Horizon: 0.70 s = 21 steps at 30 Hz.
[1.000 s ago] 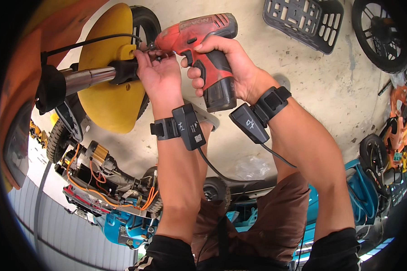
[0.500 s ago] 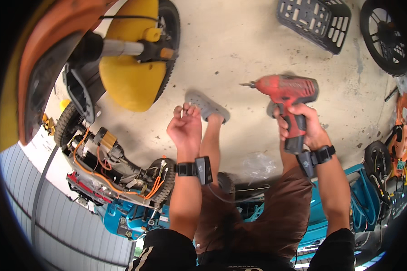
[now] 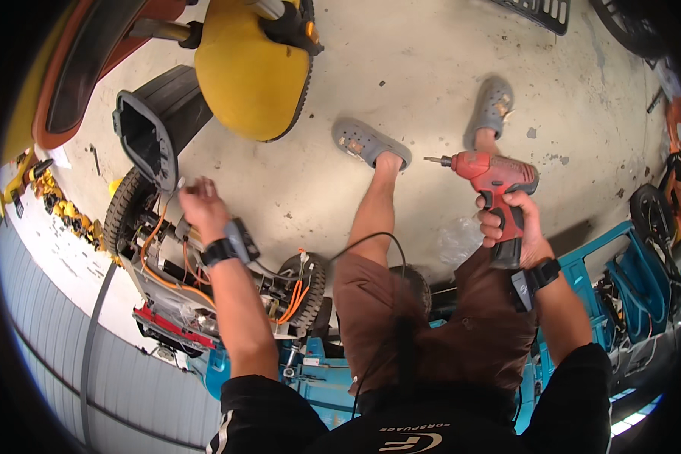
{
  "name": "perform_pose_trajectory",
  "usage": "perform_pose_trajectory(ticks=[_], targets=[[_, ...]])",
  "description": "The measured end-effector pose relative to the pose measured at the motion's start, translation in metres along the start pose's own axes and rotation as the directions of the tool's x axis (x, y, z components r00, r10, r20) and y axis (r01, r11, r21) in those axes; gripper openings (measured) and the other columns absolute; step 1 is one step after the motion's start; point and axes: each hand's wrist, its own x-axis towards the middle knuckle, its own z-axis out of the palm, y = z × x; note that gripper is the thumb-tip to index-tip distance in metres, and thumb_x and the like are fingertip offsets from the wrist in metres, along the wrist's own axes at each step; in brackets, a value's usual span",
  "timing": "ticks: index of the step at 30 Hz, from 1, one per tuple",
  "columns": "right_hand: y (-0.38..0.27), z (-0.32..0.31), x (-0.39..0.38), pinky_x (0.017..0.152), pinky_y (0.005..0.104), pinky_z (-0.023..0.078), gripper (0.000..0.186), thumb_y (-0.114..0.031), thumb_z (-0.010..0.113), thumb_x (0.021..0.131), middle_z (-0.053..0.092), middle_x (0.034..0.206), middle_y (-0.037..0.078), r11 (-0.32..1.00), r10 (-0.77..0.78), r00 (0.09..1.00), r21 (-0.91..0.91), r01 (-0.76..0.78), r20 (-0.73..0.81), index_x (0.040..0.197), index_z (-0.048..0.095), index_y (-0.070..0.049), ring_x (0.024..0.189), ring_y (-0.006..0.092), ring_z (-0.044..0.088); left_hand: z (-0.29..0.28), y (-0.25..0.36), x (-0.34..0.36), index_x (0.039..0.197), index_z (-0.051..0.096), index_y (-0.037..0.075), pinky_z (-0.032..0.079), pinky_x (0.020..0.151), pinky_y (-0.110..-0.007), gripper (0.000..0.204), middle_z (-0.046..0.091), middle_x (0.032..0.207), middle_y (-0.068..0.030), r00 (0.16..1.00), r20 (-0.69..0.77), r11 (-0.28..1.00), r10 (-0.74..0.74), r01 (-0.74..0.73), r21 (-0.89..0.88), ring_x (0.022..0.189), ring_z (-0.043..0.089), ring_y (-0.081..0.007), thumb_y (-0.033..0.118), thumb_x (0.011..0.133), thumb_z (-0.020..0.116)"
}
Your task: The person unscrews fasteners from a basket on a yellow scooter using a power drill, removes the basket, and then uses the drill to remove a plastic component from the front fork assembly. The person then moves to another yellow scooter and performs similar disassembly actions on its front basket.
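My right hand (image 3: 517, 216) grips a red and black cordless drill (image 3: 492, 168) by its handle, its bit pointing left above the floor. My left hand (image 3: 203, 198) is at the left with loosely bent fingers and nothing visible held, beside a dark hollow plastic housing (image 3: 188, 100) and above an exposed motor chassis with orange cables (image 3: 166, 272). A yellow fender (image 3: 246, 83) on a dark tyre is at the top, away from both hands.
My two feet in grey clogs (image 3: 367, 142) are on the pale concrete floor (image 3: 567, 129). Teal body panels (image 3: 632, 287) lie at the lower right. A dark crate and loose wheel (image 3: 628, 26) are at the top right, orange bodywork (image 3: 64, 91) at the left.
My hands have separated and moved away from the yellow fender's fork, the left down and leftward, the right down and rightward with the drill. The view has shifted, showing both feet.
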Motion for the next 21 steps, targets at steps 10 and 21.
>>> perform_pose_trajectory(ticks=[10,21], targets=[[0.036,0.000,0.019,0.059,0.0389,0.046,0.050,-0.035,0.058,0.073,0.051,0.066,0.009,0.995,0.034,0.999,0.090,-0.036,0.021,0.106,0.053,0.003,0.055,0.0243,0.053,0.078,-0.274,0.037,0.114,0.049,-0.008,0.062,0.067,-0.040,0.038,0.062,0.099,-0.0222,0.898,0.201,0.789,-0.392,0.215,0.576,0.079,0.067,-0.0344,0.020,0.092,0.061],[0.008,-0.030,0.025,0.061,0.0390,0.044,0.050,-0.038,0.052,0.078,0.047,0.070,0.006,0.954,-0.067,0.969,0.298,-0.008,0.239,0.111,0.051,-0.002,0.056,0.0217,0.049,0.079,-0.349,0.061,0.095,0.055,-0.004,0.060,0.054,-0.034,0.014,0.064,0.083,-0.0172,0.917,0.245,0.866,-0.315,0.171,0.470,0.064,0.066,-0.0238,0.000,0.083,0.061]])
